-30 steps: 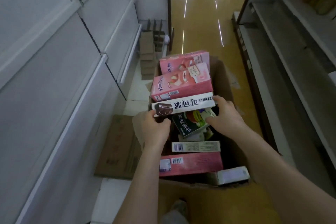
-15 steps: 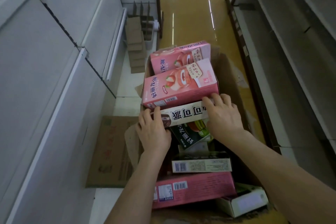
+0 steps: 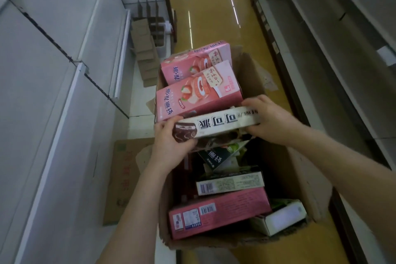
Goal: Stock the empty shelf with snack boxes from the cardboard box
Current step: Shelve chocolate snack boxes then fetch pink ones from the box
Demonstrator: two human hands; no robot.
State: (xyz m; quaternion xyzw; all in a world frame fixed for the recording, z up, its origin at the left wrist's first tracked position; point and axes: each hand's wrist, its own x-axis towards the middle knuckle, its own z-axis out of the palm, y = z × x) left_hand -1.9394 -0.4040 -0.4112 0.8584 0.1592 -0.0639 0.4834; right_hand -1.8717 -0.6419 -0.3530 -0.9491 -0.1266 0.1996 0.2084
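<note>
Gripping a white snack box [image 3: 220, 124] by its ends, the left hand [image 3: 169, 146] and right hand [image 3: 272, 118] hold it over the open cardboard box [image 3: 300, 178]. Left fingers curl round the end printed with a chocolate cake; right fingers wrap the other end, thumb underneath. Two pink boxes [image 3: 197, 94] stand just beyond the fingertips, a dark green box [image 3: 218, 156] lies beneath them, and the bare shelf [image 3: 64, 103] runs left of the left hand.
</note>
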